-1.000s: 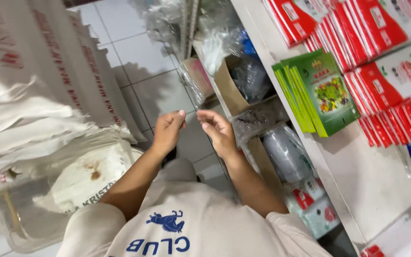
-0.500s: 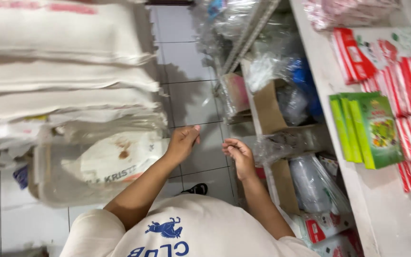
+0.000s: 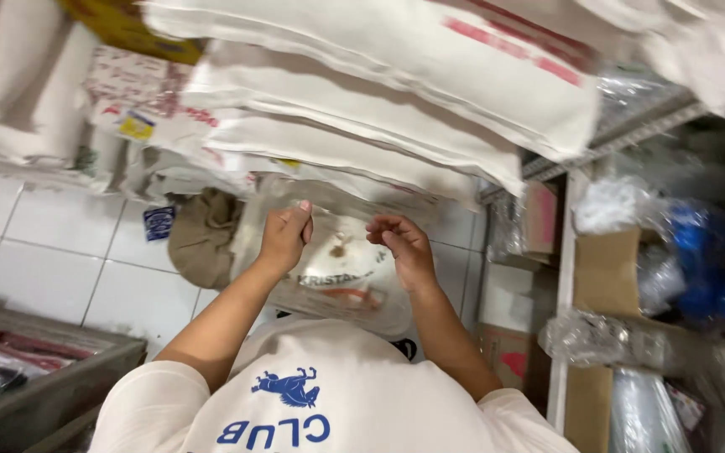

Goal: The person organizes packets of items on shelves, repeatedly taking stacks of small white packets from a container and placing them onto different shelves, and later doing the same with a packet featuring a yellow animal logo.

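Note:
My left hand (image 3: 283, 237) and my right hand (image 3: 400, 245) are raised side by side in front of my chest, a short gap between them. Both pinch the top edge of a thin clear plastic bag (image 3: 339, 220), which is hard to make out against what lies behind it. Fingers of both hands are closed on the film. Beneath my hands a clear plastic tub (image 3: 337, 277) holding a white printed sack stands on the tiled floor (image 3: 60, 260).
Stacked white sacks (image 3: 362, 101) fill the top of the view. A brown cloth bundle (image 3: 203, 239) lies left of the tub. Metal shelving (image 3: 560, 277) with cardboard boxes (image 3: 606, 273) and plastic-wrapped goods stands right. A low crate (image 3: 35, 386) sits bottom left.
My view has swung left from the shelf of red and green packets toward the sacks and tub. My hands stay together, pinching the bag, and now sit over the tub.

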